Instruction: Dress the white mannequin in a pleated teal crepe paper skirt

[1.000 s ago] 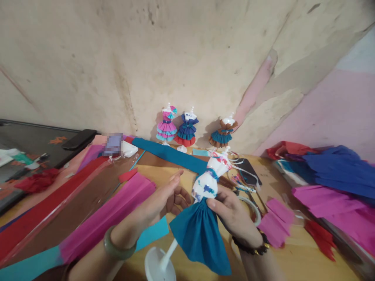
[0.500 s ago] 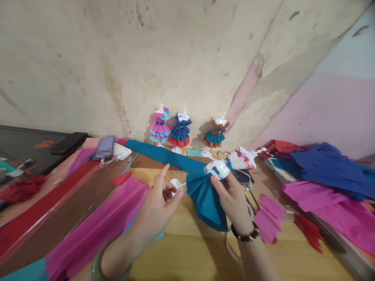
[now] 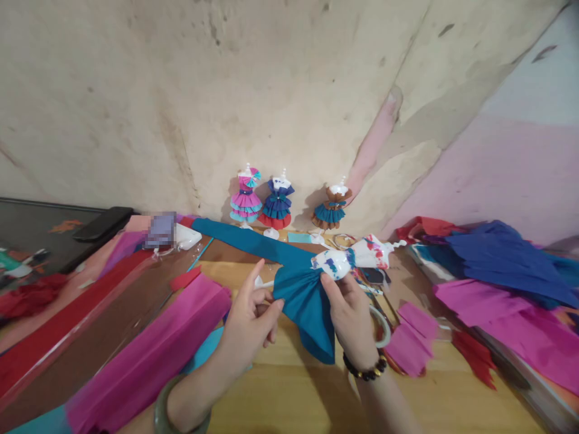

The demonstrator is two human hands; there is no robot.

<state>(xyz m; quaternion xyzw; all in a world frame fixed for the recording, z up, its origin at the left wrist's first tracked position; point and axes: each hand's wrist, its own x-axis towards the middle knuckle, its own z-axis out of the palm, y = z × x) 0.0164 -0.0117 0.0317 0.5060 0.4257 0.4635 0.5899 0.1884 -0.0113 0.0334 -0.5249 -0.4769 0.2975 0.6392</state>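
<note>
My right hand [image 3: 353, 310] pinches a small white dress-form mannequin [image 3: 332, 264] that lies tilted on its side, its neck pointing right. Red, blue and purple marks cover its glossy body. From its lower end fans a gathered skirt of teal crepe paper [image 3: 303, 307], which runs on as a long strip [image 3: 244, 236] toward the back left. Beside the skirt's left edge is my left hand [image 3: 253, 307], index finger and thumb apart, the other fingers curled with nothing visible in them. The thumb tip is at the teal paper; contact is unclear. Paper hides most of the mannequin's stand.
Three dressed mannequins, in pink [image 3: 245, 196], navy [image 3: 277, 202] and brown [image 3: 333, 205], stand against the wall. Pink crepe paper [image 3: 158, 349] lies at left. Blue sheets [image 3: 506, 262] are piled at right, near pink scraps [image 3: 414, 337]. A white tape ring [image 3: 382, 328] sits by my right wrist.
The mannequin and its teal skirt have shifted slightly left in my right hand's grip. The skirt's edge now covers more of the white stand and sits closer to my left thumb.
</note>
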